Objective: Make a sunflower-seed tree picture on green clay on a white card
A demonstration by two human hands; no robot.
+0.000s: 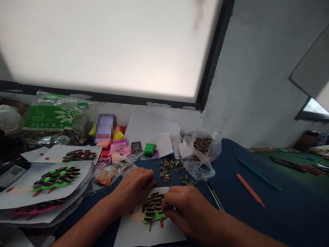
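A sheet of white paper [169, 236] lies on the table, bearing a hedgehog picture [154, 211] of green clay, dark striped sunflower seeds, a pale head and brown legs. At the sheet's upper left edge is my left hand [136, 188], its fingers curled together and their tips hidden. My right hand [189, 207] bends over the picture's right side with fingers closed in a pinch; whatever is between them is out of sight. Loose sunflower seeds [168, 166] lie just beyond both hands.
Finished hedgehog pictures [56, 178] are stacked at left. Behind them sit a green seed bag [53, 118], clay packets [119, 147] and a blurred phone [105, 127]. A plastic bag of seeds [203, 147], a metallic pen-like tool [214, 195], an orange tool [250, 190] and a blue pen [259, 173] lie right.
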